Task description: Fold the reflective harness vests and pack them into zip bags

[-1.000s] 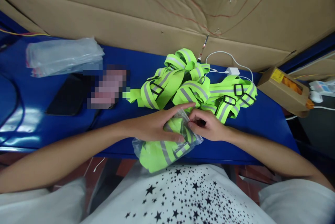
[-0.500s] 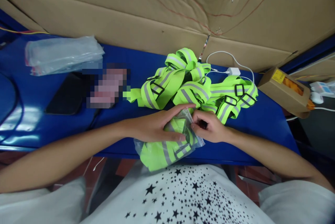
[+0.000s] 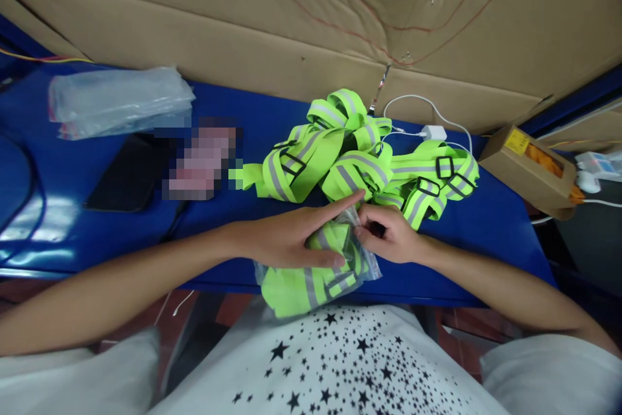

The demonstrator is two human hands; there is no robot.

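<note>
A clear plastic bag [image 3: 374, 263] with a folded neon-yellow reflective strap [image 3: 291, 291] inside lies at the table's front edge, against the shirt. Across its upper left reaches my left hand [image 3: 286, 237], thumb on the bag's front and index finger stretched out past its top; the other fingers are hidden behind it. My right hand [image 3: 389, 234] is closed, pinching the bag's right edge near the opening between thumb and fingers. Just beyond both hands sits a heap of neon-yellow reflective straps [image 3: 304, 166] with grey stripes and black buckles.
At the left back lies a stack of clear plastic bags [image 3: 121, 101]. A flat black object [image 3: 124, 175] and a blurred-out item [image 3: 201, 162] lie nearer. A white charger [image 3: 434, 133] with cable is behind the straps. At right stands an open cardboard box [image 3: 529, 169] with orange contents.
My left hand has shifted slightly down, and its index finger now stands out clear of the bag's top. The right hand keeps its pinch, and the bag has moved slightly.
</note>
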